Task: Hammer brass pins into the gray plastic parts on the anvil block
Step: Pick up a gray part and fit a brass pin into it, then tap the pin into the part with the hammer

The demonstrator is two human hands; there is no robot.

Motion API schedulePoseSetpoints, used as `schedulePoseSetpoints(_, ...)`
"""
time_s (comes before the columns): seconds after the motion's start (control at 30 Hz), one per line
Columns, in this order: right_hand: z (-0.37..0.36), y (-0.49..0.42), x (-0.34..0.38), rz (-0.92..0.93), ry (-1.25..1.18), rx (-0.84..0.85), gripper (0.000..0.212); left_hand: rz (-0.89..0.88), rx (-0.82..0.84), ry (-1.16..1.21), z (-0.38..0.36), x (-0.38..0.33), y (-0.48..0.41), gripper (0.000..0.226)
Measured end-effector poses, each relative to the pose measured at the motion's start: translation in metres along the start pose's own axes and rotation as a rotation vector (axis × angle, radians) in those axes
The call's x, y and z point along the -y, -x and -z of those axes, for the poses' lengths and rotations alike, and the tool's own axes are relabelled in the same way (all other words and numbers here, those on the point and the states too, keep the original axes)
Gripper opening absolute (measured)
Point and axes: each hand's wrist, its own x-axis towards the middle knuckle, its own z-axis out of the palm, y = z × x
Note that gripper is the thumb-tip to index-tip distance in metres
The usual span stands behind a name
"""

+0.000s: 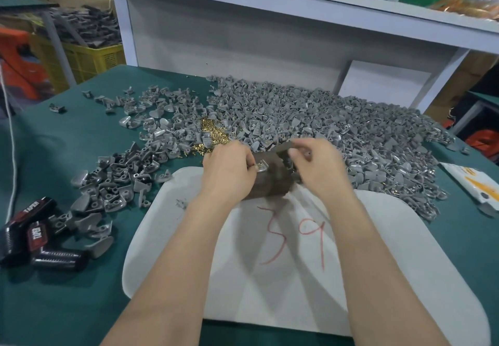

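Brown, the anvil block [270,183] sat on a white pad [297,278], at 6 o'clock from the heap of gray parts [310,113]. The left hand [229,173] had its grip pinched on one gray part [261,167] on top of it. The right hand [316,169] had its grip curled round a dark tool [283,148]. Shiny brass pins [213,129] lay at its 11 o'clock.

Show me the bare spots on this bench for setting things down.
Free: the white rounded pad between your forearms, and the green table mat at near left, below the black cases. Crowded: gray plastic parts heaped left, behind and right of the brown anvil block.
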Motion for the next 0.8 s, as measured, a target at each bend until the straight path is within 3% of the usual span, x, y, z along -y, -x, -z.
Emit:
schedulePoseSetpoints(0.1, 0.014, 0.006, -0.021, -0.228, 0.212, 0.07, 0.04, 0.007, -0.003, 0.011, 0.0, -0.001, 0.0, 0.017)
schedulePoseSetpoints(0.17, 0.01, 0.008, -0.026, -0.302, 0.267, 0.228, 0.033, 0.011, 0.0, 0.005, 0.0, -0.002, 0.0, 0.017)
schedulePoseSetpoints(0.23, 0.006, 0.008, -0.025, -0.303, 0.233, 0.243, 0.027, 0.014, 0.006, -0.003, -0.001, -0.002, 0.0, 0.015)
schedulePoseSetpoints(0.43, 0.022, 0.013, -0.022, -0.212, 0.031, 0.124, 0.019, 0.031, 0.01, -0.008, -0.002, 0.001, -0.002, 0.01)
schedulePoseSetpoints(0.53, 0.03, 0.023, -0.017, -0.049, 0.013, 0.053, 0.035, 0.033, 0.008, -0.001, -0.002, 0.001, -0.002, 0.01)
schedulePoseSetpoints(0.67, 0.03, 0.045, -0.004, 0.152, -0.063, -0.179, 0.051, 0.031, -0.004, 0.036, -0.001, 0.001, -0.001, 0.01)
schedulePoseSetpoints(0.73, 0.03, 0.052, 0.001, 0.219, -0.063, -0.16, 0.055, 0.035, -0.007, 0.059, 0.0, 0.0, 0.0, 0.01)
schedulePoseSetpoints(0.8, 0.029, 0.055, 0.0, 0.232, 0.043, -0.011, 0.055, 0.048, 0.008, 0.048, 0.001, -0.001, 0.0, 0.01)
